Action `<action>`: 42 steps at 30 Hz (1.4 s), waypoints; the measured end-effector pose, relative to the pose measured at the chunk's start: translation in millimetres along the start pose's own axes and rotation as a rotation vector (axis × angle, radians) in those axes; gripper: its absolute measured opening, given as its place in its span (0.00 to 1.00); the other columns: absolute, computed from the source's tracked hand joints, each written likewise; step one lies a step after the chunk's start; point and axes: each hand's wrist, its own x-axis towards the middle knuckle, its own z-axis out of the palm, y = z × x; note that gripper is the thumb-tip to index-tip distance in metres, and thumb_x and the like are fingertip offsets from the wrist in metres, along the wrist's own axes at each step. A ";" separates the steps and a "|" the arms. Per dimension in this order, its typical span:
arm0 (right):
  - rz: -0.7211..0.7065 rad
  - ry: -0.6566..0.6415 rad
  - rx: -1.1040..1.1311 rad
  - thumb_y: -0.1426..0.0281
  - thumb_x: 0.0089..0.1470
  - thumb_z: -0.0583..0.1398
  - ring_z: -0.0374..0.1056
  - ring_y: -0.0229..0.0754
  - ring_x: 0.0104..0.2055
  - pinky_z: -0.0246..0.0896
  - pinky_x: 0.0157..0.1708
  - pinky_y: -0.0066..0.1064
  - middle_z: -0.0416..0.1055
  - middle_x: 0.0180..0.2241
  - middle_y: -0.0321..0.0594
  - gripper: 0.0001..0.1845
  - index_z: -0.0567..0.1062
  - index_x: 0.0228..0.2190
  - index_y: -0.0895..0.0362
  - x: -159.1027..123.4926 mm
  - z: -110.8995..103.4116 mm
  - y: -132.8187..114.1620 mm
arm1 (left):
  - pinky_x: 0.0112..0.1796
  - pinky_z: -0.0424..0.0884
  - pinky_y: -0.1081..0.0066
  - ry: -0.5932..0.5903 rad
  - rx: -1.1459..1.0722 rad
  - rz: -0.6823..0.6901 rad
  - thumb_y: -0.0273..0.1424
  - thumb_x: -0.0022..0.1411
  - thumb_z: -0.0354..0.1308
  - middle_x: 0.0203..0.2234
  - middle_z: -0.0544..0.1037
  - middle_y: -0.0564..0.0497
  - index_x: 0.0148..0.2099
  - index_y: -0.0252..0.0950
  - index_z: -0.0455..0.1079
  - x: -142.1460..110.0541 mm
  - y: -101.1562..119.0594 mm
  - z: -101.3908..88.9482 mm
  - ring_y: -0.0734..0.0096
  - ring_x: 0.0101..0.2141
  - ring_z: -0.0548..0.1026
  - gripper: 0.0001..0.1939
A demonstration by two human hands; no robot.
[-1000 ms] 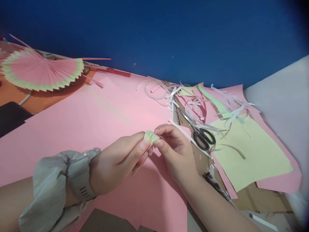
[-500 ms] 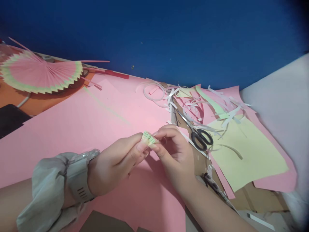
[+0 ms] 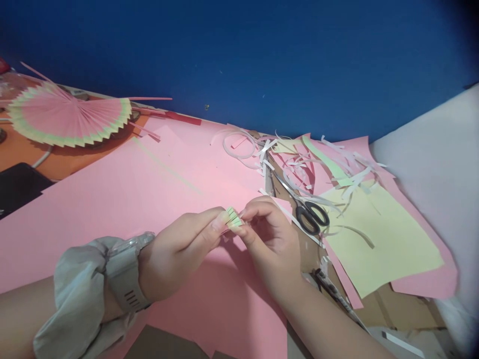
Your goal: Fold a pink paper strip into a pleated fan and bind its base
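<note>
Between my two hands is a small stack of pleated paper (image 3: pixel 234 217), its pale yellow and green folded edges facing up. My left hand (image 3: pixel 187 249) pinches it from the left with thumb and fingers, and a watch and a grey scrunchie sit on that wrist. My right hand (image 3: pixel 271 239) grips its right side between thumb and index finger. The rest of the folded paper is hidden by my fingers. Beneath both hands lies a large pink sheet (image 3: pixel 112 199).
Black-handled scissors (image 3: pixel 310 217) lie right of my hands, beside white paper strips (image 3: pixel 355 182). A pale yellow sheet (image 3: pixel 392 249) covers pink paper at the right. Far left rests a pleated pink fan (image 3: pixel 75 117) with a green-yellow edge. A blue wall (image 3: pixel 239 60) stands behind.
The pleated paper has turned slightly in my fingers and has shifted a little to the right. Both hands keep their pinch. The whole view has moved slightly.
</note>
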 end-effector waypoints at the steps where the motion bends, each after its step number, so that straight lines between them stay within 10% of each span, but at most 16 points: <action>1: -0.008 0.009 -0.015 0.70 0.50 0.61 0.65 0.38 0.34 0.63 0.33 0.33 0.64 0.31 0.35 0.04 0.70 0.31 0.51 0.1 0.2 0.0 | 0.25 0.55 0.74 0.003 0.010 -0.001 0.36 0.68 0.38 0.21 0.57 0.57 0.28 0.37 0.56 0.0 0.3 0.2 0.76 0.23 0.54 0.17; 35: 0.022 0.031 0.056 0.72 0.50 0.62 0.62 0.33 0.30 0.60 0.31 0.27 0.62 0.30 0.32 0.05 0.70 0.31 0.52 2.2 4.8 -0.2 | 0.26 0.56 0.75 0.002 0.160 0.000 0.35 0.68 0.37 0.22 0.62 0.57 0.26 0.37 0.54 1.4 1.3 -1.5 0.77 0.24 0.59 0.17; 42: 0.116 -0.173 0.136 0.67 0.53 0.59 0.61 0.35 0.40 0.59 0.43 0.30 0.62 0.36 0.36 0.14 0.72 0.44 0.48 7.2 0.5 1.3 | 0.26 0.56 0.74 -0.023 0.203 0.096 0.34 0.68 0.36 0.20 0.57 0.57 0.26 0.37 0.52 0.0 -0.8 -3.7 0.76 0.23 0.56 0.17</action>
